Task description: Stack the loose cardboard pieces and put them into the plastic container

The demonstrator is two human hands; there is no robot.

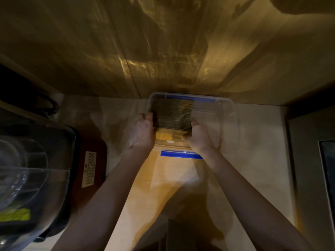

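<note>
Brown cardboard pieces (173, 114) are sitting in one thick stack inside the clear plastic container (225, 113), filling its left part. The left hand (142, 131) and right hand (198, 135) are squeezing the stack from both sides, fingers curled around its edges.

It is dim here, and everything looks yellow-brown. The brightest patch is on the counter (174, 171) at 6 o'clock, between the arms. Wavy streaks of light shimmer on the wall (163, 57) at 12 o'clock (they look like ripples). Dark shadows fill the corners at 9 and 3 o'clock. The right hand (198, 135) is a bit blurry. Straight lines bend near the edges.
</note>
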